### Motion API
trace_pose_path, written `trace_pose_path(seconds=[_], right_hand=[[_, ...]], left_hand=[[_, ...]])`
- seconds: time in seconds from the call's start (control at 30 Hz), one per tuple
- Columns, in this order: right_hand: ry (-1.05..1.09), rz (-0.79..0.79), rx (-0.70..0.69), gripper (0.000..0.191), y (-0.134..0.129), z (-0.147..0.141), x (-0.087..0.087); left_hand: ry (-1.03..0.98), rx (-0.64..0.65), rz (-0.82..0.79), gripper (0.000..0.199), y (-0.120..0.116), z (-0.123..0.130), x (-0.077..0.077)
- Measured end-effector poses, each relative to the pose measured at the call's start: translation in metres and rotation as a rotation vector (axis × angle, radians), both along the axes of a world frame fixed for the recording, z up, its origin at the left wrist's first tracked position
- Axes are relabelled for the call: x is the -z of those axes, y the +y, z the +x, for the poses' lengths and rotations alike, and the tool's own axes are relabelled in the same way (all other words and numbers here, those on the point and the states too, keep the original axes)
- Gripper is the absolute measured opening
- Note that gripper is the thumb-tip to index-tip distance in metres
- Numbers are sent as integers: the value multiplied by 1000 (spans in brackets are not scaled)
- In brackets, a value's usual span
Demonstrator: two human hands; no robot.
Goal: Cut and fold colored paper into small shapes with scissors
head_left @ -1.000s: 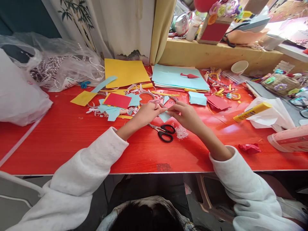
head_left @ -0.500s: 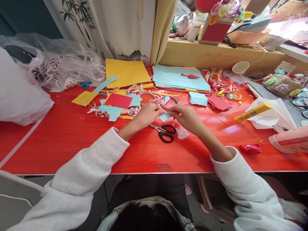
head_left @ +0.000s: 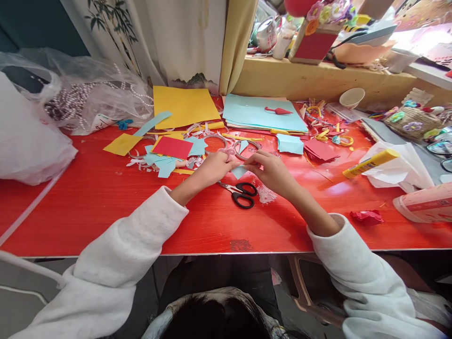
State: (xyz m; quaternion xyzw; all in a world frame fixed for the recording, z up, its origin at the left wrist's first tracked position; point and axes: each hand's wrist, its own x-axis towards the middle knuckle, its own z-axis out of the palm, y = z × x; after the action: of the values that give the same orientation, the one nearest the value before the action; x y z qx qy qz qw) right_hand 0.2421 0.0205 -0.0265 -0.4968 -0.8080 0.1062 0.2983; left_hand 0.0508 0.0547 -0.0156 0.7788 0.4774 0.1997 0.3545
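Between my two hands is a small piece of light blue paper [head_left: 239, 172], just above the red table. My left hand [head_left: 216, 168] pinches its left edge, fingers closed. On the other side, my right hand [head_left: 267, 168] grips it between thumb and fingers. Black-handled scissors [head_left: 243, 194] lie below the hands, blades partly under the left hand. Right of them sits a small heap of pale pink shreds [head_left: 266, 193]. A round ring [head_left: 248, 149] with a blue scrap inside it lies just beyond my fingers.
Paper scraps, a red paper piece [head_left: 172, 148] and yellow sheets [head_left: 186, 107] lie at left. Behind are blue sheets [head_left: 261, 113] bearing a red paper shape. A glue stick [head_left: 370, 163] and a crumpled red paper [head_left: 367, 216] lie right. Plastic bags [head_left: 31, 136] stand far left.
The view has shifted very slightly. Both hands keep hold of the blue paper in nearly the same place, with only small finger movement.
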Motion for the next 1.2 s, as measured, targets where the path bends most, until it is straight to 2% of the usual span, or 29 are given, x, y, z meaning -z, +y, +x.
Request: trace_pose_path(seconds=[0.17,0.3,0.43,0.57,0.8,1.03,1.2], right_hand=[[17,-30,-39,16,0,-1,-3],[22,-5,-51,13,1,-1,-1],[-5,83,-68,12,2,0,3],[-32,141,-66,11,2,0,6],[-10,117,-61,11,2,0,4],[9,40,-22,10,3,0,3],[33,53,-26,9,3,0,4]], left_hand=[[-39,-11,15,33,-4,1,-6],[-24,20,13,27,-6,2,-8],[-15,70,6,36,-4,1,-5],[2,27,-20,48,-3,1,-4],[27,-1,-4,43,-4,2,-8],[3,-1,20,41,-1,1,-2],[-52,17,39,28,0,1,0]])
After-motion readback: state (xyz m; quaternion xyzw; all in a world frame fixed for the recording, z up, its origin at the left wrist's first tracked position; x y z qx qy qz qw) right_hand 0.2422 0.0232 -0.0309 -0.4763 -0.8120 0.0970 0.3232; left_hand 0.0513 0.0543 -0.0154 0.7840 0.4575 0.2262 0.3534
